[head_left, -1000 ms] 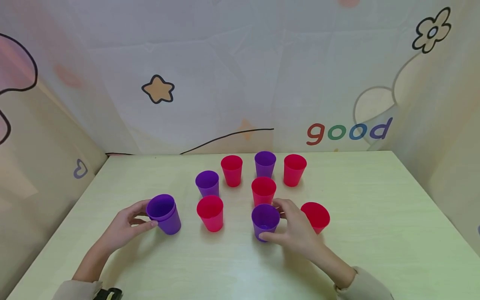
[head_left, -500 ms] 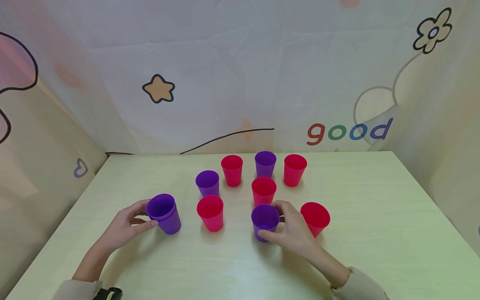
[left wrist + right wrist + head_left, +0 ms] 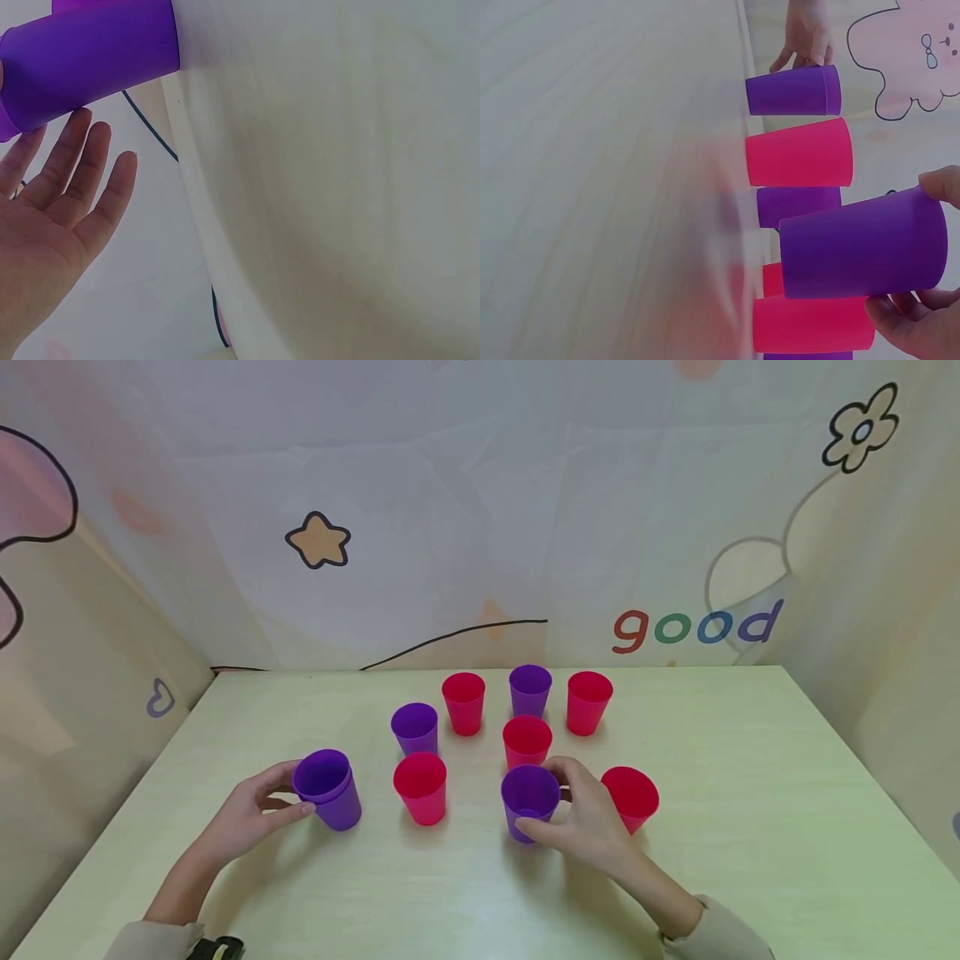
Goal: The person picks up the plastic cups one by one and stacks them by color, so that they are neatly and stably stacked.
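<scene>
On the table's left, my left hand (image 3: 258, 810) pinches the rim end of two nested purple cups (image 3: 341, 810) between thumb and forefinger. In the left wrist view, its other fingers (image 3: 94, 169) spread out below the purple cup wall (image 3: 90, 56). Right of centre, my right hand (image 3: 592, 827) grips a single purple cup (image 3: 528, 793) near its rim, thumb in front and fingers behind. From the right wrist view, this purple cup (image 3: 862, 244) hangs upright with its base a little off the tabletop. Its inside looks empty.
A red cup (image 3: 422, 789) stands between the hands, with a purple cup (image 3: 415, 727) behind it. Another red cup (image 3: 527, 739) is just behind the held one. A red cup (image 3: 630, 793) stands beside my right hand. Further back are red (image 3: 465, 702), purple (image 3: 530, 689) and red (image 3: 589, 702) cups.
The single purple cup in my right hand has risen very slightly. My left hand and its nested cups have stayed in place. The other cups have not moved.
</scene>
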A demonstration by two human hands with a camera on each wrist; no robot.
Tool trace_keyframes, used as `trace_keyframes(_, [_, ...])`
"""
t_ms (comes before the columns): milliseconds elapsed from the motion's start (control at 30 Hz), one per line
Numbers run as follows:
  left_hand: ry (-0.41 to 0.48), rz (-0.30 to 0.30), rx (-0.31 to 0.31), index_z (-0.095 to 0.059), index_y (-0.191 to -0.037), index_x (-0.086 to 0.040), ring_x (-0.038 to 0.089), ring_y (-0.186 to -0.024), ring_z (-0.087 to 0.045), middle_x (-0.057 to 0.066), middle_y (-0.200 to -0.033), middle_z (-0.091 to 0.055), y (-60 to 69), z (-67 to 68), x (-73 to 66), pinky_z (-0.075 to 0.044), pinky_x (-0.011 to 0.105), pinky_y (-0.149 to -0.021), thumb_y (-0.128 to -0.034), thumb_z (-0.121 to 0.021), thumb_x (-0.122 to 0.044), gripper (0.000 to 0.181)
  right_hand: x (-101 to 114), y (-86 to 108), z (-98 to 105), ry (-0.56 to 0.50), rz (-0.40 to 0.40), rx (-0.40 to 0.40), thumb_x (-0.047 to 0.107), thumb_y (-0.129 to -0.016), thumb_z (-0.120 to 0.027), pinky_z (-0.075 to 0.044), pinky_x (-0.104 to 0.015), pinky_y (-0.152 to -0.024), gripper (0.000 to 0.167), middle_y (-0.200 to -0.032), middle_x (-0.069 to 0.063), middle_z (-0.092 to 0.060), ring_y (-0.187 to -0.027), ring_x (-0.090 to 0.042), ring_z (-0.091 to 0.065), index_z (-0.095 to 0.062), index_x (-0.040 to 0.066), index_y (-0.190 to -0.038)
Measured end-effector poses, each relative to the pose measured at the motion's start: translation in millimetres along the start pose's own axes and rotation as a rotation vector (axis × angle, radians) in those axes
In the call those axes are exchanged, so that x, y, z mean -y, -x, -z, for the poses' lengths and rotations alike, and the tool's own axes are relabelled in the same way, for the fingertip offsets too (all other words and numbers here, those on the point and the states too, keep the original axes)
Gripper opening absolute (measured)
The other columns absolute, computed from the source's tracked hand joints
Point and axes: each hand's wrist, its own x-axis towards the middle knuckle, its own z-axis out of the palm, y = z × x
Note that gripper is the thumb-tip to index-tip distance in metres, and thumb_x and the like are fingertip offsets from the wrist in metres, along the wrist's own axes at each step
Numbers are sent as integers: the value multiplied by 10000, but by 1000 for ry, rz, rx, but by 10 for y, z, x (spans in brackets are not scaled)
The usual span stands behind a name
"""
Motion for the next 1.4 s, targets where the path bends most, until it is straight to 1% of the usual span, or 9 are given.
trace_keyframes(367, [-4, 5, -1, -535, -1189, -2, 34, -885, -554, 67, -971, -620, 3, -16, -6, -504, 262, -698, -806, -681, -66, 415, 113, -7, 33, -23, 38, 0, 156, -640, -809, -474, -345, -804, 576, -990, -17, -563, -924, -182, -536, -488, 69, -1111])
trace_keyframes(767, [-7, -13, -5, -537, -1189, -3, 29, -884, -556, 58, -968, -624, -1, -11, -17, -506, 264, -697, -801, -683, -58, 419, 264, -69, -13, -41, 91, 2, 150, -651, -800, -480, -356, -797, 550, -994, -22, -577, -924, -184, -544, -501, 76, -1106])
trace_keyframes(933, [-9, -12, -4, -535, -1197, -8, 33, -885, -554, 60, -968, -622, -2, -7, -21, -505, 265, -696, -802, -681, -57, 424, 323, -90, -36, -49, 110, 0, 142, -650, -798, -480, -335, -795, 549, -993, -21, -581, -922, -177, -549, -504, 72, -1108])
trace_keyframes(1100, [-3, -8, -1, -533, -1202, -11, 37, -887, -554, 69, -976, -622, 0, -4, -11, -504, 263, -693, -804, -679, -55, 426, 402, -130, -56, -67, 103, -1, 144, -636, -796, -484, -356, -776, 568, -994, -20, -583, -907, -180, -558, -500, 77, -1116])
trace_keyframes(1200, [2, -8, 0, -531, -1203, -9, 37, -889, -554, 74, -980, -622, 0, -3, -8, -504, 263, -696, -805, -678, -54, 426, 445, -164, -69, -79, 101, 9, 145, -632, -795, -483, -352, -776, 575, -997, -20, -579, -906, -186, -562, -496, 82, -1119])
trace_keyframes(1400, [2, -13, -3, -533, -1196, -3, 34, -885, -554, 65, -971, -621, 0, 1, -21, -505, 269, -698, -804, -678, -52, 422, 533, -229, -94, -78, 128, 42, 148, -645, -785, -482, -342, -781, 577, -1024, -16, -566, -926, -191, -556, -490, 77, -1136])
